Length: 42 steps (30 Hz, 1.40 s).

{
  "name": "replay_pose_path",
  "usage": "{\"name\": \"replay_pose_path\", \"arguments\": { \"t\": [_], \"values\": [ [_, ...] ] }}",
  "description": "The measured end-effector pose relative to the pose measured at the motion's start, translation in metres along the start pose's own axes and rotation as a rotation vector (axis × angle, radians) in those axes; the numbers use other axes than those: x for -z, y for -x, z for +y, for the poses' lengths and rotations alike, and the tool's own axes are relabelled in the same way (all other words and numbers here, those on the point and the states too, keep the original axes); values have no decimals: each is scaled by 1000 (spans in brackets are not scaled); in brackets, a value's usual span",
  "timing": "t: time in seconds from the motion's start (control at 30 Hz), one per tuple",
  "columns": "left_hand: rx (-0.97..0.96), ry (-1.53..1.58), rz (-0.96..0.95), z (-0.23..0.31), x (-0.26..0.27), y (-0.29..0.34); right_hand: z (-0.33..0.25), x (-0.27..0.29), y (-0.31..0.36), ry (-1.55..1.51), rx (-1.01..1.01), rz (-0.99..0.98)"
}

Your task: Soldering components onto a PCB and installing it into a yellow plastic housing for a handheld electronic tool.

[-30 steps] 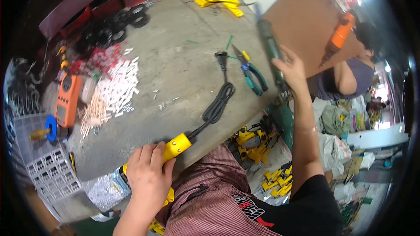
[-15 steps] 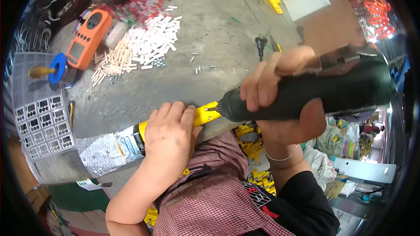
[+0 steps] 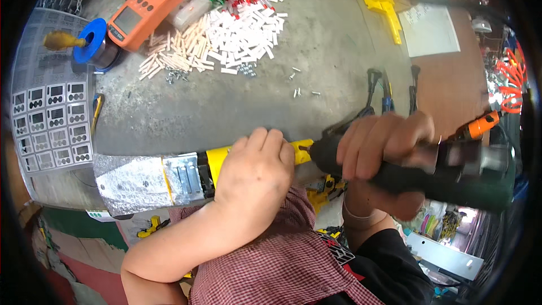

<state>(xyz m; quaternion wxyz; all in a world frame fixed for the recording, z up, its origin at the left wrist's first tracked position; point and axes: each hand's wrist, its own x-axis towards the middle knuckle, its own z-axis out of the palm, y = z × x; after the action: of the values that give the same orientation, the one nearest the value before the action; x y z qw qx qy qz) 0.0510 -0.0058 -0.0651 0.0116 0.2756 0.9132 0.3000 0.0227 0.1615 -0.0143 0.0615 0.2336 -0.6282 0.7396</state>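
Note:
At the bench's front edge my left hand (image 3: 254, 169) is closed around the yellow plastic handle (image 3: 217, 161) of a tool. A metal piece and a bubble-wrapped flat part (image 3: 135, 183) extend from its left end. My right hand (image 3: 389, 147) grips a dark power screwdriver (image 3: 451, 189), blurred by motion, at the right. The screwdriver's tip meets the handle's right end, beside my left fingers. Whether a screw sits under the bit is too small to tell.
Piles of white sleeves (image 3: 243, 34) and beige sticks (image 3: 178, 51) lie on the bench, with loose screws (image 3: 296, 90). An orange meter (image 3: 149, 8), a solder spool (image 3: 93, 42) and a clear parts sheet (image 3: 51, 118) stand left. A yellow housing (image 3: 385, 11) lies far right.
The view has shifted, so the bench things sit farther right in it. The screwdriver's rear end has dropped lower, while its tip stays at the handle's end. Both hands keep their holds.

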Motion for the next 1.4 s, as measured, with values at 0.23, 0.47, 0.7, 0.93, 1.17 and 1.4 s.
{"name": "replay_pose_path", "arguments": {
  "t": [0.23, 0.47, 0.7, 0.93, 1.17, 1.4],
  "values": [
    [-53, -84, 81, -3, -2, -2, -13, 10, 11, -175, 178, 21],
    [-44, -77, 78, -3, -1, 0, -24, 4, 10, -216, -63, -96],
    [-27, -28, 91, -2, -2, -2, -12, 11, -4, -174, 29, -241],
    [16, 3, 51, -2, -1, 2, -13, 19, -16, -38, 27, -581],
    [-8, -18, -14, -3, 2, 9, -2, -1, 7, -149, 63, -225],
    [-130, -353, 76, -17, 9, 103, -12, -21, -6, -9, 85, -71]
  ]
}}
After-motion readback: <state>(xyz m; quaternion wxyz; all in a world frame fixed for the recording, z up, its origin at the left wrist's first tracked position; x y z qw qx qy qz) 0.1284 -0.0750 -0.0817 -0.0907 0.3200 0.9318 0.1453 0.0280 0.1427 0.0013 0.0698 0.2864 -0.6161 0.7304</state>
